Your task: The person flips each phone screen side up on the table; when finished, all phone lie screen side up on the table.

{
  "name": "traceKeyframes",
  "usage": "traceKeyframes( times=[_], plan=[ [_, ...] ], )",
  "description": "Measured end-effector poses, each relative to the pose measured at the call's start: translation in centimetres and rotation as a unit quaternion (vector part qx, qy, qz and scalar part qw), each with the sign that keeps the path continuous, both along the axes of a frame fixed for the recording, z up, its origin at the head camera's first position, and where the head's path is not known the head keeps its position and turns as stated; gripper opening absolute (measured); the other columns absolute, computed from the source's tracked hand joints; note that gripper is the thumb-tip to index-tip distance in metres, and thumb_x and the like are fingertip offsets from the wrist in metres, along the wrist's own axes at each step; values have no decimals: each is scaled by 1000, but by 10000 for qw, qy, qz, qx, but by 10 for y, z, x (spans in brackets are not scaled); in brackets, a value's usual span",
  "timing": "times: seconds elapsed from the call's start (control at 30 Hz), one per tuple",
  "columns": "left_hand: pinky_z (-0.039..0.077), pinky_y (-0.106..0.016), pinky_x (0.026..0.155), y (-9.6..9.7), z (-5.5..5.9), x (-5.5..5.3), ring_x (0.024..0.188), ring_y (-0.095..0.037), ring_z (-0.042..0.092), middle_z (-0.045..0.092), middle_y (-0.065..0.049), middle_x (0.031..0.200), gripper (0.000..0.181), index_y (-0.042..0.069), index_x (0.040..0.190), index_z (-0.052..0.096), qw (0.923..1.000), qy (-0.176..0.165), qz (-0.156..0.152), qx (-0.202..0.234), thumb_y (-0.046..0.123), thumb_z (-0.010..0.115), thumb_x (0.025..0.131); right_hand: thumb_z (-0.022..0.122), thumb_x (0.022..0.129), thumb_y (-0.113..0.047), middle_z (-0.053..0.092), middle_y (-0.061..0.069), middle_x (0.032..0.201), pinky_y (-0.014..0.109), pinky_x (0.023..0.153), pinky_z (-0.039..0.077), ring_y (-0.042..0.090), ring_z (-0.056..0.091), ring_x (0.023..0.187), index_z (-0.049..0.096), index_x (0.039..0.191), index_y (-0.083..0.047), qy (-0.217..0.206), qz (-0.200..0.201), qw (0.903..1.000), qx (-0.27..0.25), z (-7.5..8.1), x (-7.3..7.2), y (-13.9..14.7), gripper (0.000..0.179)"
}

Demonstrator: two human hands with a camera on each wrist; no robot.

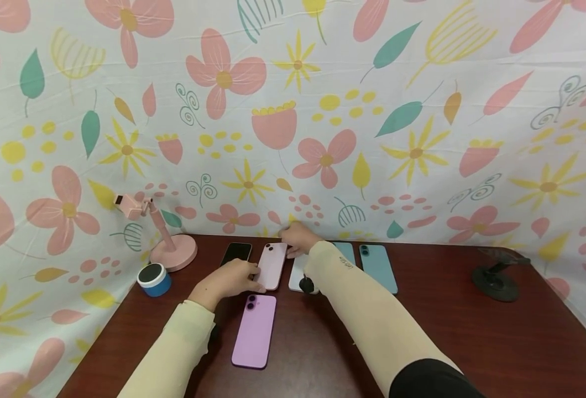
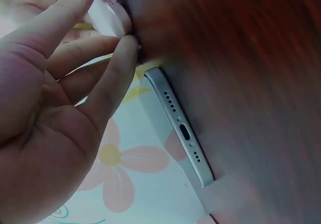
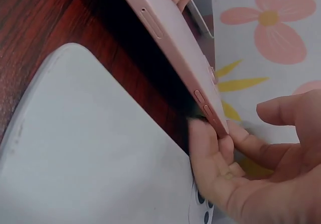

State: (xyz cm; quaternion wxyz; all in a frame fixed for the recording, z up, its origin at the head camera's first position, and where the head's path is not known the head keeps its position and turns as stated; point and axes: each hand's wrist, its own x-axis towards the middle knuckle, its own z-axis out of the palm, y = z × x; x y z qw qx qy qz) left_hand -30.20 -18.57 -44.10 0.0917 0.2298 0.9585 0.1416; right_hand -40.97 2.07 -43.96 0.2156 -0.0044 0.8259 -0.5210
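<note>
A pink phone (image 1: 273, 264) lies back up among a row of phones near the wall, camera at its far end. My left hand (image 1: 228, 279) grips it by its left side and near end, fingertips at the edge in the left wrist view. At its far right corner, my right hand (image 3: 251, 158) pinches the pink phone (image 3: 175, 43) beside its side buttons. A dark gap shows under its long edge in that view. Just right of it lies a white phone (image 3: 90, 133), partly hidden by my right forearm in the head view.
A black phone (image 1: 236, 252) lies left of the pink one; a light blue phone (image 1: 345, 251) and a teal phone (image 1: 378, 268) lie right. A purple phone (image 1: 255, 331) lies in front. Around them stand a pink stand (image 1: 173, 252), a blue jar (image 1: 154, 282) and a dark stand (image 1: 496, 282).
</note>
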Motion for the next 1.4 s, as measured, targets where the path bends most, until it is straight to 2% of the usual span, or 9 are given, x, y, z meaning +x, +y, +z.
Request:
traceKeyframes(
  times=[0.1, 0.2, 0.3, 0.4, 0.53, 0.77, 1.07, 1.3, 1.4],
  plan=[
    [58, -36, 83, 1, 2, 0, 89, -17, 69, 79, -12, 110, 42, 4, 112, 81, 9999, -123, 76, -79, 41, 84, 92, 50, 107, -21, 59, 21, 136, 41, 87, 67, 37, 67, 106, 54, 140, 3, -157, -6, 9995, -268, 3, 2, 1, 41],
    [54, -36, 76, 4, 5, 0, 78, -17, 62, 76, -12, 99, 55, 3, 107, 79, 9990, -350, 274, -65, 56, 81, 91, 50, 105, -16, 58, 21, 131, 43, 91, 66, 33, 64, 100, 55, 129, 5, -193, -24, 9986, -483, 6, 5, 1, 32],
    [60, -40, 87, 7, 6, 1, 94, -20, 72, 80, -16, 115, 74, -1, 121, 77, 9978, -413, 516, -14, 65, 79, 88, 50, 103, -11, 57, 19, 119, 44, 94, 65, 29, 63, 91, 56, 117, 4, -209, -70, 9978, -624, 8, 7, 1, 21],
    [61, -43, 92, 10, 7, 2, 100, -23, 74, 79, -19, 121, 80, -2, 127, 75, 9966, -473, 678, 35, 68, 77, 88, 50, 103, -7, 58, 18, 112, 44, 94, 65, 28, 64, 88, 56, 116, 5, -250, -130, 9968, -744, 7, 8, 1, 19],
    [60, -42, 87, 11, 7, 2, 91, -19, 71, 79, -18, 117, 79, -1, 126, 75, 9954, -542, 781, 98, 68, 76, 89, 50, 105, -5, 58, 22, 117, 43, 94, 65, 32, 68, 94, 55, 129, 9, -281, -195, 9964, -780, 6, 8, 2, 29],
    [60, -45, 91, 14, 6, 8, 101, -22, 74, 77, -20, 126, 83, -4, 133, 71, 9924, -637, 1013, 275, 68, 74, 91, 53, 107, -3, 53, 32, 149, 42, 100, 63, 41, 67, 123, 53, 147, 12, -413, -239, 9947, -912, 5, 11, 4, 43],
    [53, -35, 72, 16, 4, 11, 76, -17, 64, 76, -10, 95, 65, -1, 118, 75, 9924, -491, 1075, 347, 60, 74, 94, 53, 107, 1, 56, 30, 149, 42, 106, 60, 31, 70, 112, 53, 152, 8, -421, -129, 9933, -1072, 3, 16, 11, 46],
    [60, -47, 98, 20, 1, 14, 117, -27, 74, 74, -19, 136, 70, -2, 144, 65, 9925, -362, 920, 724, 51, 73, 99, 51, 108, 1, 49, 31, 157, 45, 112, 56, 41, 62, 135, 47, 158, 4, -419, -107, 9916, -1220, 4, 20, 15, 50],
    [59, -50, 102, 23, 0, 16, 126, -31, 72, 72, -20, 139, 68, -1, 149, 61, 9920, -332, 849, 875, 46, 71, 101, 51, 108, 0, 49, 30, 159, 44, 111, 56, 42, 59, 140, 49, 156, 5, -410, -116, 9912, -1257, 2, 21, 17, 48]
  ],
)
